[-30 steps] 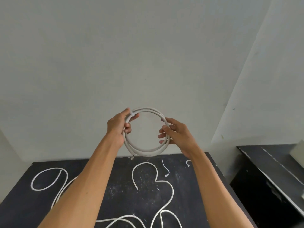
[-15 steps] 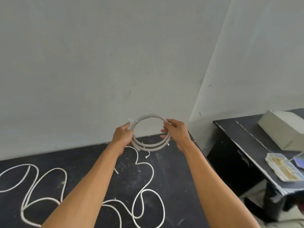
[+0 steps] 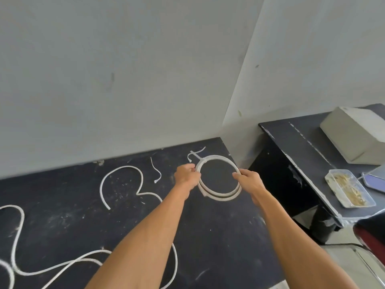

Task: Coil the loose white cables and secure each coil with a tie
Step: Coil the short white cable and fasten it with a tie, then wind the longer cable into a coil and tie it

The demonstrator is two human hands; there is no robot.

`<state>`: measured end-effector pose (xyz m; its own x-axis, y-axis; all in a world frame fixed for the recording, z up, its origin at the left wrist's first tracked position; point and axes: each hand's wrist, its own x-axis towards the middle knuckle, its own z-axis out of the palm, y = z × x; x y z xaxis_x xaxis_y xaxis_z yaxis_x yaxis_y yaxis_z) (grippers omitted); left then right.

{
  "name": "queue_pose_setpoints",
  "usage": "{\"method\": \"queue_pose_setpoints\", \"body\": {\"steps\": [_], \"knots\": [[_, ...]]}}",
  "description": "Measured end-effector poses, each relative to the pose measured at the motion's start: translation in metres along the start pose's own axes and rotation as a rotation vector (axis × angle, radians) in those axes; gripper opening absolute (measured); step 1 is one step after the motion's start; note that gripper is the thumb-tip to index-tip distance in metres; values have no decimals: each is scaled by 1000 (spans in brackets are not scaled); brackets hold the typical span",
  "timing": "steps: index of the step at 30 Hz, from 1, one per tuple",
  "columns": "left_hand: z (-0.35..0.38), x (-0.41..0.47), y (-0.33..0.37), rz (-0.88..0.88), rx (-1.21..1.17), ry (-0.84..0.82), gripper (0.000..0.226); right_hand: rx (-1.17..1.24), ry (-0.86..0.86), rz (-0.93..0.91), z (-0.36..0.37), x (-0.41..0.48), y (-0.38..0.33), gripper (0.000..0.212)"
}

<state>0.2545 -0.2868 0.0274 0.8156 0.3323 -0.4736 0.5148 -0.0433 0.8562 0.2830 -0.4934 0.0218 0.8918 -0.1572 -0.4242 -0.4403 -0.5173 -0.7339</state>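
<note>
I hold a round coil of white cable [image 3: 220, 196] low over the back right corner of the black table [image 3: 218, 236]. My left hand [image 3: 186, 175] grips the coil's left side, where a white tie [image 3: 196, 155] wraps it and its tail sticks up. My right hand [image 3: 249, 180] pinches the coil's right side. A long loose white cable [image 3: 121, 170] snakes across the table to the left of my arms. Two short white ties lie near the back edge, one [image 3: 156, 172] left of my hands and one [image 3: 195, 152] just behind the coil.
A grey wall rises right behind the table. To the right stands a second black table [image 3: 295, 147] with a white box [image 3: 356, 134] and a clear tray of small pale pieces [image 3: 349, 190]. A dark red object [image 3: 373, 236] shows at the lower right.
Both hands have lowered the coil from in front of the wall down to the table's back right corner. The view has swung down and to the right.
</note>
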Motion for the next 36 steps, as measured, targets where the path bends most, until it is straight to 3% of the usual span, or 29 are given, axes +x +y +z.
{"method": "queue_pose_setpoints", "body": {"steps": [5, 10, 16, 22, 28, 32, 36], "knots": [[38, 37, -15, -45, 103, -18, 36, -50, -54, 74, 6, 45, 23, 23], [56, 63, -35, -54, 123, -56, 17, -106, -81, 96, 26, 81, 37, 30], [67, 71, -61, -106, 206, -113, 59, -272, -66, 103, 51, 100, 59, 40], [63, 74, -65, -103, 261, -175, 61, -470, -90, 59, 59, 96, 65, 52], [60, 68, -63, -148, 199, -288, 83, -523, -93, 87, 58, 89, 60, 68], [54, 61, -64, -102, 170, -281, 81, -513, 29, 64, 66, 74, 55, 71], [21, 48, -61, -10, 149, -198, 61, -528, 207, -132, 87, 48, 29, 63]]}}
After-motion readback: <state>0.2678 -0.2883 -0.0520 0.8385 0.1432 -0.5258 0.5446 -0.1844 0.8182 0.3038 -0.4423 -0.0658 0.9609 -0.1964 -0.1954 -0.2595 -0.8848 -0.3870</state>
